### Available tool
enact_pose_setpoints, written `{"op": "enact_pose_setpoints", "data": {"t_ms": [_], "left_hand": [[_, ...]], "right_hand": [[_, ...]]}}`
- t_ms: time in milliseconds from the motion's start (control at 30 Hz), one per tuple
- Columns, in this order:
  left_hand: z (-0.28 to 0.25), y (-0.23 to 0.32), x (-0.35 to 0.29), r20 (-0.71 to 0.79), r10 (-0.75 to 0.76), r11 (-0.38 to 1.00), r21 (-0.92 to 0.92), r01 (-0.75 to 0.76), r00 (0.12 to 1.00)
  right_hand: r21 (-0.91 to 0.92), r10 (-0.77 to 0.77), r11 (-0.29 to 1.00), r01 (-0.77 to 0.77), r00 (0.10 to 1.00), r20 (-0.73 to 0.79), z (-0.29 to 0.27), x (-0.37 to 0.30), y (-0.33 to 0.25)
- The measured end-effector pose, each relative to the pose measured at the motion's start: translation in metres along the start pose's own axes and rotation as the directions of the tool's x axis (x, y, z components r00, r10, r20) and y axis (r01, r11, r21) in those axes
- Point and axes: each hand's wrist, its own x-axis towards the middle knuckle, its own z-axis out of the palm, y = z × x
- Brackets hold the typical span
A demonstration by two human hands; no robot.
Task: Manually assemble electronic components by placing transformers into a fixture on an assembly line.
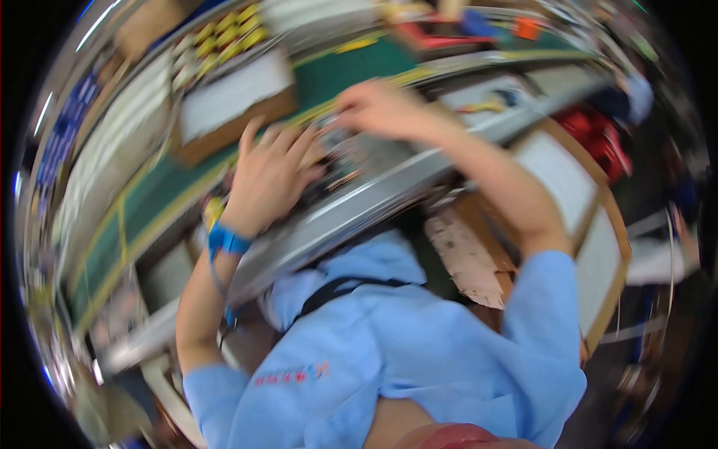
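L hand [268, 173] is over the near side of the bench, palm down, fingers spread & pointing away from the body; thumb is out to the R, by the small parts [348, 176]. Can't tell if thumb & index hold any. R hand [380, 108] comes in from the R, a bit farther up, fingers bent twd L hand, tips close tog.; too blurred to tell what, if anything, they pinch. Hands are near e/o, not visibly touching. Small parts (dark & coppery, blurred) lie btwn & just below them, on a grey surface [389, 156] behind the metal rail [351, 213].

Blue strap [228, 239] w/ a cord is on L wrist. Beyond L hand: carton [238, 97] w/ white top, on green mat [336, 73]; rows of yellow-topped pcs [232, 34] behind it. R of R hand: yellow tool [482, 107] in a bin; red bundle [591, 146] farther R. White-faced panel [557, 179] stands by R forearm, below the rail. Pale blue shirt [419, 337] fills lower middle.
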Motion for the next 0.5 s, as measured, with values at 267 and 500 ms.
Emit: {"op": "enact_pose_setpoints", "data": {"t_ms": [267,500], "left_hand": [[-0.087,-0.067,-0.136,-0.281,-0.504,0.852,-0.012,0.523,0.817],[-0.111,-0.053,-0.227,-0.235,-0.708,0.69,-0.03,0.723,0.666]], "right_hand": [[-0.03,-0.627,0.776,0.63,0.776,0.066,0.094,-0.031,-0.127],[-0.402,-0.686,0.538,0.741,0.662,0.301,0.21,-0.013,-0.205]]}}
